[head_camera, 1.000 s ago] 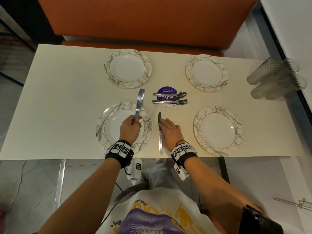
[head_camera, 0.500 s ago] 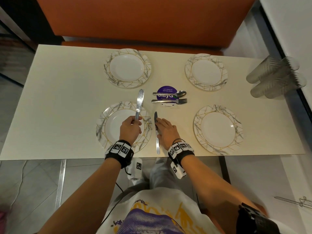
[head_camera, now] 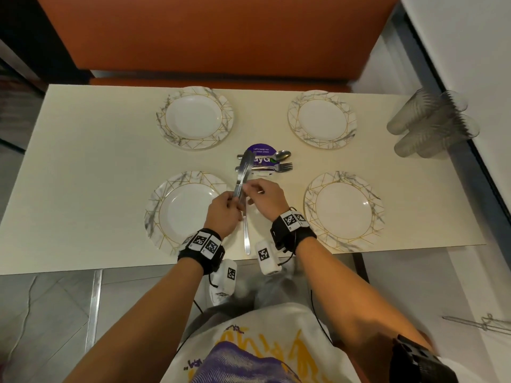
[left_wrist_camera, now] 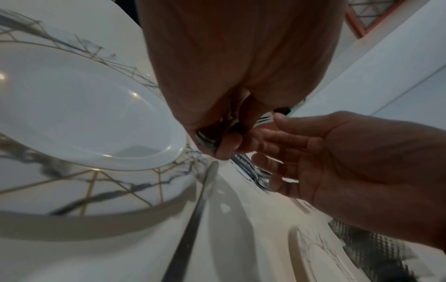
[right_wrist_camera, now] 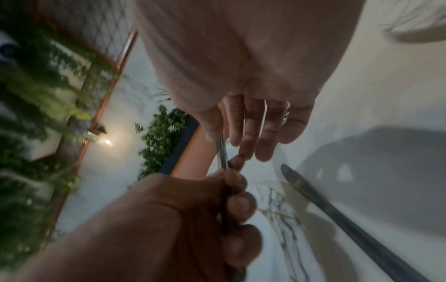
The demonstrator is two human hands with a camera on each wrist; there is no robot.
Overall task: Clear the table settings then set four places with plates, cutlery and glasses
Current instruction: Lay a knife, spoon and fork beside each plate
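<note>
Four marble-rimmed plates sit on the cream table (head_camera: 83,161): far left (head_camera: 195,117), far right (head_camera: 322,118), near left (head_camera: 182,211), near right (head_camera: 344,210). My left hand (head_camera: 233,201) grips the handles of a bundle of knives (head_camera: 243,170), blades pointing away from me. My right hand (head_camera: 247,188) pinches one blade (right_wrist_camera: 222,152) just above the left fist (right_wrist_camera: 169,219). One knife (head_camera: 246,233) lies flat to the right of the near-left plate, also seen as the knife (left_wrist_camera: 190,225) in the left wrist view.
A spoon (head_camera: 282,155) and a fork (head_camera: 279,167) lie across a purple sticker (head_camera: 261,150) at the table's centre. Several clear ribbed glasses (head_camera: 431,125) lie stacked at the right edge. An orange bench (head_camera: 207,37) runs along the far side.
My right hand let go of the knife lying beside the near-left plate and rose to the knives in my left hand. The left hand shifted right, off the plate.
</note>
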